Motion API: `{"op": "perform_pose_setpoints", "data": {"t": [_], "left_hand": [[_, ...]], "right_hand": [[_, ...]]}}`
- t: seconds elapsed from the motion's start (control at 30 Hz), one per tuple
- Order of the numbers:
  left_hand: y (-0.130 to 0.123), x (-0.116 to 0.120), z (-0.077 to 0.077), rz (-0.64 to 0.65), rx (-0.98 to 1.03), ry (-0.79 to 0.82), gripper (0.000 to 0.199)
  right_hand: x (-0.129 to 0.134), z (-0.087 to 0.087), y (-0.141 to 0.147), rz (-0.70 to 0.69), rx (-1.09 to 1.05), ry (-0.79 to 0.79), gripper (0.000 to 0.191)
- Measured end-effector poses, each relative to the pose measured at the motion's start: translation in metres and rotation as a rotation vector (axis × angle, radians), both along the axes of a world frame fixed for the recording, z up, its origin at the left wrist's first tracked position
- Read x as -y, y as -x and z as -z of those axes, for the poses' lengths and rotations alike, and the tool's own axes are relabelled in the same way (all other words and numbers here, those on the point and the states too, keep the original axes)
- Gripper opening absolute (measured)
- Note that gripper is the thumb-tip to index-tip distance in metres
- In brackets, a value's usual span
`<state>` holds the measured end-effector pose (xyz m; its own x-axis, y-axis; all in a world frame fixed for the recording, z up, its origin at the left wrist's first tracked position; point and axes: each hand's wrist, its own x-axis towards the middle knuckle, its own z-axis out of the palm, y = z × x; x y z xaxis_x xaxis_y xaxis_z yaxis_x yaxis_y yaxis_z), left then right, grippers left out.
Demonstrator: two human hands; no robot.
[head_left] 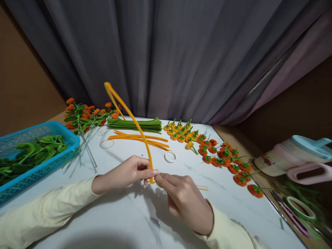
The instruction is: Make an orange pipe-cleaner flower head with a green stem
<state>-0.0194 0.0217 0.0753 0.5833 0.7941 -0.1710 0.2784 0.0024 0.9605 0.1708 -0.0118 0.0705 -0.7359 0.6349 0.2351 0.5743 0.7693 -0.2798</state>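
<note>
Pinching orange strip [149, 154], seemingly well inside tabletop [225, 193].

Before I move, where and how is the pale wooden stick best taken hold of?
Probably by the bare end of the wooden stick, approached from the right with a pinch across its width. That end juts past the right grip, thin, straight and roughly sideways. Its other visible part looks worse: the orange strip crosses it there, beside the left grip.
</note>
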Motion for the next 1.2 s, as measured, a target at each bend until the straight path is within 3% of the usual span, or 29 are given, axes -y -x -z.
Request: {"op": "perform_pose_setpoints", "data": {"t": [0.43,0.6,0.83,1.0,1.2], "left_hand": [[-0.003,0.001,0.004,-0.056,0.060,0.267,0.031],[-0.002,0.001,0.004,-0.094,0.158,0.398,0.030],[0.002,0.000,0.004,0.110,0.180,0.718,0.046],[0.002,0.000,0.008,0.005,0.309,0.906,0.035],[0.001,0.000,0.011,0.000,0.356,0.947,0.035]], "right_hand": [[0.004,0.008,0.005,-0.032,0.052,-0.509,0.034],[0.003,0.005,0.005,-0.018,0.051,-0.598,0.036],[0.003,0.003,0.005,-0.059,0.050,-0.752,0.033],[0.003,0.004,0.004,-0.062,0.043,-0.794,0.033],[0.000,0.005,0.005,-0.060,0.038,-0.760,0.034]]}}
